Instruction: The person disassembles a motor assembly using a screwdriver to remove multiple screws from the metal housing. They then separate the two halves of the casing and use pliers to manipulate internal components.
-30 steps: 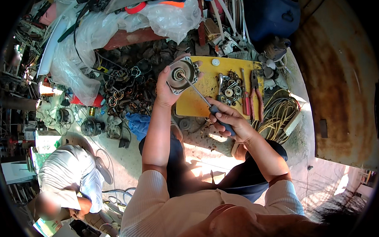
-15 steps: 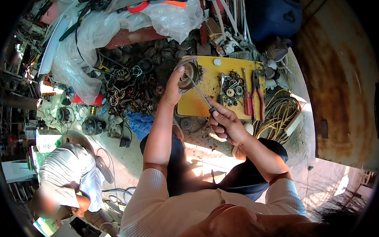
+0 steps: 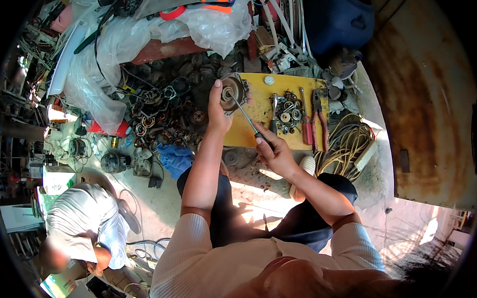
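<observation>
My left hand [image 3: 218, 112] grips a round, dished metal housing [image 3: 237, 88] with a flanged edge, above the left edge of a yellow board [image 3: 248, 136]. Its thumb presses on the housing's near rim; the other fingers are partly hidden behind. In my right hand [image 3: 280, 157] is a screwdriver [image 3: 246, 116] with a dark handle, its shaft slanting up and left. The tip meets the recess at the housing's centre; whether it touches cannot be seen. On the board lie a red-handled screwdriver [image 3: 306, 130], red-handled pliers [image 3: 319, 114], a dark-handled tool [image 3: 274, 115] and several small rings and bearings [image 3: 289, 115].
A white disc [image 3: 268, 80] lies at the board's far edge. Coiled cable [image 3: 349, 150] sits to the right, below a rusty panel [image 3: 431, 105]. Metal scrap [image 3: 163, 109] and a blue cloth [image 3: 175, 159] are left. Another person [image 3: 86, 217] bends at lower left.
My right hand has shifted its grip on the screwdriver handle, with the thumb now lying along it. The housing stays in my left hand, nearly in place. The whole view has shifted slightly.
</observation>
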Action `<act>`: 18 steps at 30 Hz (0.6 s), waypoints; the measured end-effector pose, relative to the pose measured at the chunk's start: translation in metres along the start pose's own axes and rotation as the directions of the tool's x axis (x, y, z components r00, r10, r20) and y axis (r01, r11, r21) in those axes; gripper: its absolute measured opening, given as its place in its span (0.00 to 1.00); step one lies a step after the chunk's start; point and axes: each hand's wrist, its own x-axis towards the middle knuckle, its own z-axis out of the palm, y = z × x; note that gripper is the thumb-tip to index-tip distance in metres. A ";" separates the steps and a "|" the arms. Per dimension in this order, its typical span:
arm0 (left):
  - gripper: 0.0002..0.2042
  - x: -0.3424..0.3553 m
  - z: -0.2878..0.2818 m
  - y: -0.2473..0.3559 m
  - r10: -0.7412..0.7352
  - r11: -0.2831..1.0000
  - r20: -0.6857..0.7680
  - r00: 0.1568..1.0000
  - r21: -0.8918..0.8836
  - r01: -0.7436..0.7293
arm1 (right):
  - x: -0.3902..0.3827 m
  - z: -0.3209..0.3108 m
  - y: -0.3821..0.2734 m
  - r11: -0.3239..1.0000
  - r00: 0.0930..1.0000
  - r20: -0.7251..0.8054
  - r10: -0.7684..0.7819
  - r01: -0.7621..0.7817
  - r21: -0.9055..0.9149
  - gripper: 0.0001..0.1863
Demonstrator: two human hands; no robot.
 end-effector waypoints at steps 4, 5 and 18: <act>0.31 -0.008 0.005 -0.018 -0.084 0.996 -0.160 0.984 0.008 0.086 | 0.012 -0.003 -0.007 0.878 0.992 -0.026 -0.127 0.100 -0.468 0.25; 0.31 -0.009 0.007 -0.016 -0.106 0.994 -0.175 0.979 -0.044 0.099 | 0.012 -0.003 -0.012 0.917 0.994 -0.020 -0.108 0.092 -0.388 0.25; 0.33 0.002 -0.010 0.008 -0.242 0.929 -0.052 0.969 -0.301 0.215 | 0.004 -0.030 -0.046 0.928 0.950 0.171 0.261 -0.296 0.226 0.26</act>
